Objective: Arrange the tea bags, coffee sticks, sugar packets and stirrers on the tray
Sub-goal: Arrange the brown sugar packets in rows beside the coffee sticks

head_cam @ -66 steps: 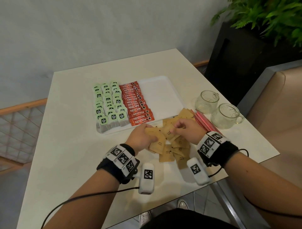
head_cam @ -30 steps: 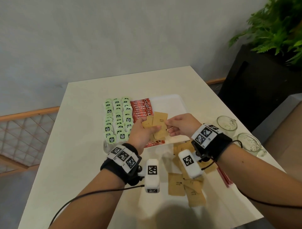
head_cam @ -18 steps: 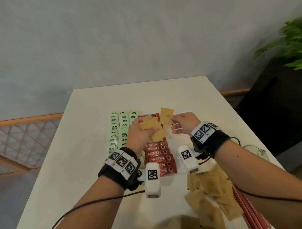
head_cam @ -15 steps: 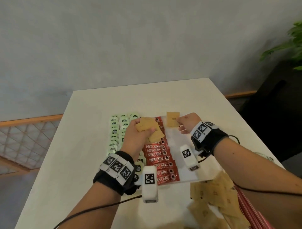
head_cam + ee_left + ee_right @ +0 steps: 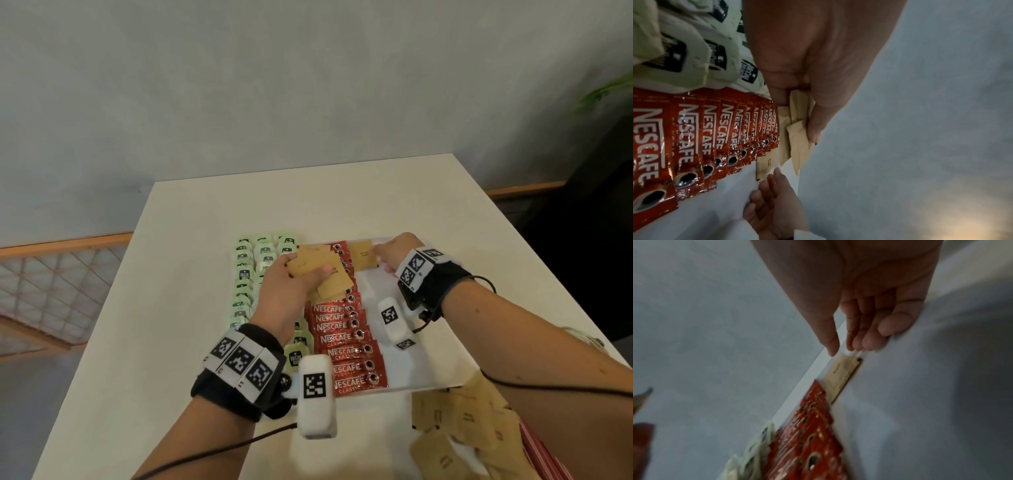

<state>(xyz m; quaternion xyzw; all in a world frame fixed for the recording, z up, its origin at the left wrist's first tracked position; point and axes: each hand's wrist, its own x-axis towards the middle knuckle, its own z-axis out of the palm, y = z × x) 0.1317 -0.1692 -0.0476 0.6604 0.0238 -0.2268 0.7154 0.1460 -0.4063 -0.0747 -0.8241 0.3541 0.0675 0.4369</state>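
Observation:
My left hand (image 5: 291, 284) grips a small stack of brown sugar packets (image 5: 320, 270) above the red coffee sticks (image 5: 342, 346); the left wrist view shows its thumb and fingers pinching the stack (image 5: 797, 129). One sugar packet (image 5: 364, 257) lies flat at the far end of the white tray (image 5: 421, 363), right beside the coffee sticks. My right hand (image 5: 390, 253) is at that packet's right end with straight fingers (image 5: 865, 340) touching the packet (image 5: 842, 374). Green tea bags (image 5: 246, 274) fill the tray's left side.
Several loose sugar packets (image 5: 462, 421) lie on the table near the tray's front right corner, with red-striped stirrers (image 5: 544, 459) beside them. A glass (image 5: 582, 337) peeks out behind my right forearm. The tray's right half is bare.
My right hand took one packet from the left hand's stack, carried it to the tray's far end and laid it flat by the coffee sticks. The left hand lifted its stack over the tray.

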